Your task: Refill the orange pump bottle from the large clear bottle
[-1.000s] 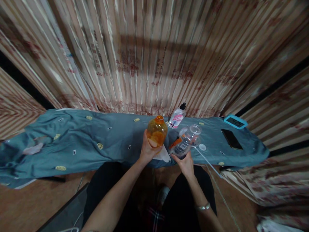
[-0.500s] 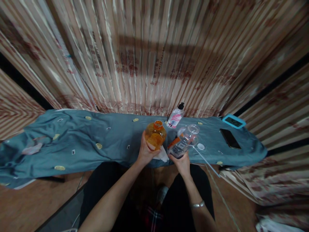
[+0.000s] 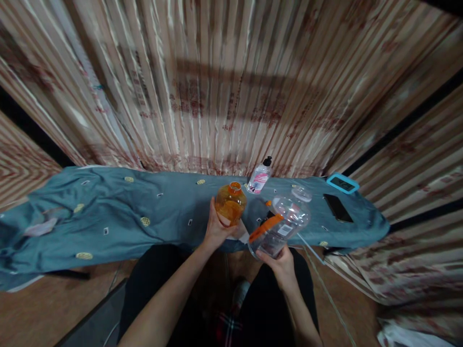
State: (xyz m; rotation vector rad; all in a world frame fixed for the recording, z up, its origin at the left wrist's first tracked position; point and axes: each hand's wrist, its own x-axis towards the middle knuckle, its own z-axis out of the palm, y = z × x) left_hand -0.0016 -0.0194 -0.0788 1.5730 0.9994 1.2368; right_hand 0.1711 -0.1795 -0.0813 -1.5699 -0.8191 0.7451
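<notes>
My left hand (image 3: 216, 230) is wrapped round the lower left side of an amber see-through bottle (image 3: 230, 205), which has an open round neck and stands about upright. My right hand (image 3: 278, 262) grips the lower end of a clear plastic bottle (image 3: 289, 217) with an orange strip and a small barcode label. That clear bottle leans to the right, its neck pointing up and away from me. Under the amber bottle, part of a white tissue or paper (image 3: 241, 233) shows. Behind the two bottles stands a clear pump bottle (image 3: 260, 177) with a black top and pink label.
A narrow board with a blue-green patterned cloth (image 3: 173, 202) runs across in front of me. On its right lie a black phone (image 3: 337, 208) and a blue-framed digital clock (image 3: 343, 183). A pale stick (image 3: 311, 249) pokes past the near edge. Pleated curtains (image 3: 217, 96) hang close behind.
My right hand has brought the clear bottle nearer to me and slightly right, turning more of its orange strip into view. The amber bottle stays in my left hand, nearly in place.
</notes>
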